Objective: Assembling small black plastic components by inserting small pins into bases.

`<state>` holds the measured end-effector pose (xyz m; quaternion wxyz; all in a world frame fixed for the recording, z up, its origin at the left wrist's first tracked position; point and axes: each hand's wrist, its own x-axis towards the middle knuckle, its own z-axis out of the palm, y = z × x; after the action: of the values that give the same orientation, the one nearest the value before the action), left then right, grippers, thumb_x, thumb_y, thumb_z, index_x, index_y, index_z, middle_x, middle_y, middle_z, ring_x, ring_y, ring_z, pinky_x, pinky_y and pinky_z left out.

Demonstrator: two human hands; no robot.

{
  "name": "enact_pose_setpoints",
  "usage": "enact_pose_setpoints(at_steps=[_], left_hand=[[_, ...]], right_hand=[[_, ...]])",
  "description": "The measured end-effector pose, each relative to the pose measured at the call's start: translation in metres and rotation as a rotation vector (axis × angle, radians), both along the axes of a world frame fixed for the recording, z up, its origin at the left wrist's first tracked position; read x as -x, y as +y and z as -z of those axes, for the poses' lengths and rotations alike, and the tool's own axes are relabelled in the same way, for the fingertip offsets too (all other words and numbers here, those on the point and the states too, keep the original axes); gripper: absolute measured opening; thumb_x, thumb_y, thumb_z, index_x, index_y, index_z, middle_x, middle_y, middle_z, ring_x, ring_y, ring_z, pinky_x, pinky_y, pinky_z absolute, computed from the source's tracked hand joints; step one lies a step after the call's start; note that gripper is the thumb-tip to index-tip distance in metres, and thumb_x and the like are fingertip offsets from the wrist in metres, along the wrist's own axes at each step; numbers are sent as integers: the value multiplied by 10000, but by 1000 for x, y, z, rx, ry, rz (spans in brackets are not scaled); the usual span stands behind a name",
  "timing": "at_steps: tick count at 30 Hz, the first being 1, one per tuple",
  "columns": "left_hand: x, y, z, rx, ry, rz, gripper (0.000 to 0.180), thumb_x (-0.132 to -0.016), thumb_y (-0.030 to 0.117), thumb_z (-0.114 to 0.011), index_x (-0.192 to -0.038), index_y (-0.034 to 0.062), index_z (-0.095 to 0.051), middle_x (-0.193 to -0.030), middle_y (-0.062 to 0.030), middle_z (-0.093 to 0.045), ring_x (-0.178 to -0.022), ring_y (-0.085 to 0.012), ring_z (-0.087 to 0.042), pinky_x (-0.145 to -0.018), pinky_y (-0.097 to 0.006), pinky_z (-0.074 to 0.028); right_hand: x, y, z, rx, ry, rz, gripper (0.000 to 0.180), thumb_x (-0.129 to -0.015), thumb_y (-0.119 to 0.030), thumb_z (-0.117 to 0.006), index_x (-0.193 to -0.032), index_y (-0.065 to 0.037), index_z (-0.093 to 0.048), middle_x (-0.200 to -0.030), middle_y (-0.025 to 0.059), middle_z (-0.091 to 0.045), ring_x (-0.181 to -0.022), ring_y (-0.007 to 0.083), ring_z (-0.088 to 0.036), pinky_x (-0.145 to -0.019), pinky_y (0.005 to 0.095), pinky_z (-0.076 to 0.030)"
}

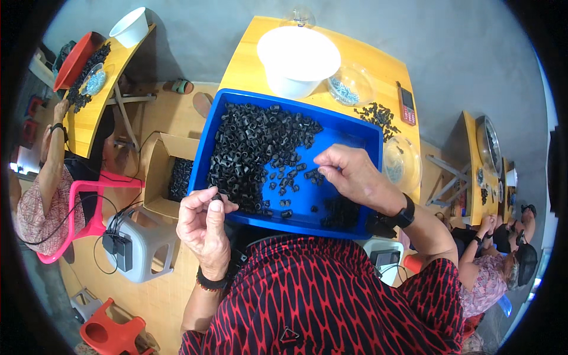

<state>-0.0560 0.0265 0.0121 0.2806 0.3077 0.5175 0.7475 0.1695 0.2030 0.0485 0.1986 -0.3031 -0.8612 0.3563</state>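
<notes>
A blue tray (349, 136) lies across my lap and the table edge. Small black plastic fittings (254, 133), short and tube-like, are heaped along its left side, with looser ones in the middle. At the near left corner my left hand (207, 234) is closed in a pinch on one black fitting (216, 197). Over the right half of the tray, my right hand (361, 180) has thumb and forefinger pressed together; whatever sits between them is too small to make out. Beneath that wrist, a darker cluster of small black pieces (340, 213) fills the near right corner.
Beyond the tray, the yellow table (248, 65) holds a white tub (297, 71), a clear bowl of silvery screws (344, 92), scattered dark bits (378, 118) and a red keypad phone (406, 103). An open cardboard box (157, 177) stands left. Co-workers sit at both sides.
</notes>
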Motion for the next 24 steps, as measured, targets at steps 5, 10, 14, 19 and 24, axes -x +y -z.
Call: enact_pose_setpoints(at_steps=[5,10,14,19,24], left_hand=[[0,-2,3,10,-7,-21,193,-965,70,-626,-1135,-13,-592,-924,-107,-650,-768,-158,-644,-745,-341,-583],[0,-3,2,24,-20,-19,199,-963,73,-630,-1138,-14,-594,-927,-107,-654,-763,-151,-646,-739,-339,-585],[0,-2,0,69,-27,-13,199,-959,76,-639,-1132,-15,-604,-929,-105,-661,-751,-148,-656,-723,-329,-588],[2,0,-3,94,-2,14,198,-953,75,-649,-1125,-19,-617,-925,-102,-667,-748,-147,-663,-704,-317,-593],[-3,3,-11,95,-51,138,204,-953,65,-652,-1131,-30,-626,-939,-106,-670,-790,-157,-669,-727,-326,-604]], right_hand=[[4,-10,8,19,-167,-167,115,-861,-33,-603,-958,13,-646,-923,199,-656,-895,390,-644,-800,448,-526],[19,-17,20,5,-172,-265,82,-854,-44,-613,-910,15,-621,-901,198,-634,-871,396,-636,-774,462,-525],[26,-18,23,-73,-219,-354,77,-854,-44,-613,-869,18,-572,-879,201,-599,-820,400,-627,-735,472,-522],[30,-18,27,-162,-283,-352,73,-860,-35,-640,-877,5,-582,-847,171,-583,-784,390,-612,-679,472,-506],[27,-18,13,-152,-186,-348,90,-861,-36,-657,-915,4,-597,-857,167,-607,-786,381,-630,-691,442,-524]])
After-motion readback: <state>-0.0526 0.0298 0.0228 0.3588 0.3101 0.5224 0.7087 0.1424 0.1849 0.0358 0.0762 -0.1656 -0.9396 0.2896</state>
